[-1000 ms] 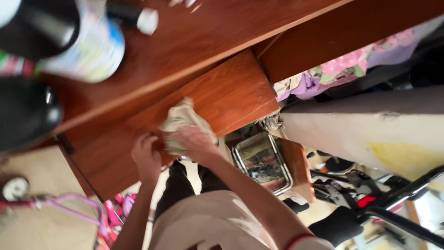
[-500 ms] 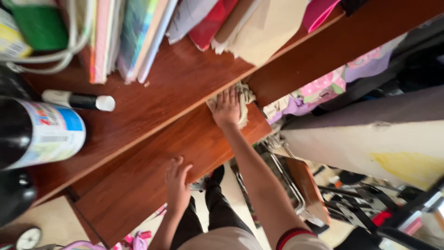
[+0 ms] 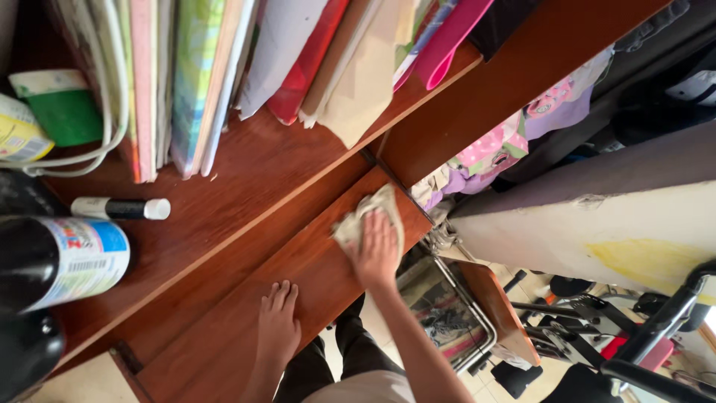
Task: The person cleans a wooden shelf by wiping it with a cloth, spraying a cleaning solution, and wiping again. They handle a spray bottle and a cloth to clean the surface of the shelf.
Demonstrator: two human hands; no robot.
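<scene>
Cloth under your right hand, at the shelf's far end.
Your right hand point(image 3: 377, 250) presses the cloth point(image 3: 365, 216) flat on the wooden shelf point(image 3: 246, 328), no closed grip; your left hand point(image 3: 277, 321) lies open, palm down, nearer you.

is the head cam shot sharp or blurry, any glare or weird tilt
Head view: tilted and wide-angle, so the wooden shelf runs diagonally; the right hand on the cloth and the flat left hand are fairly sharp; the near dark bottle at the left edge looks soft and stretched; daylight lies bright on the pale wall, with mild sheen on the wood and no harsh glare.
</scene>
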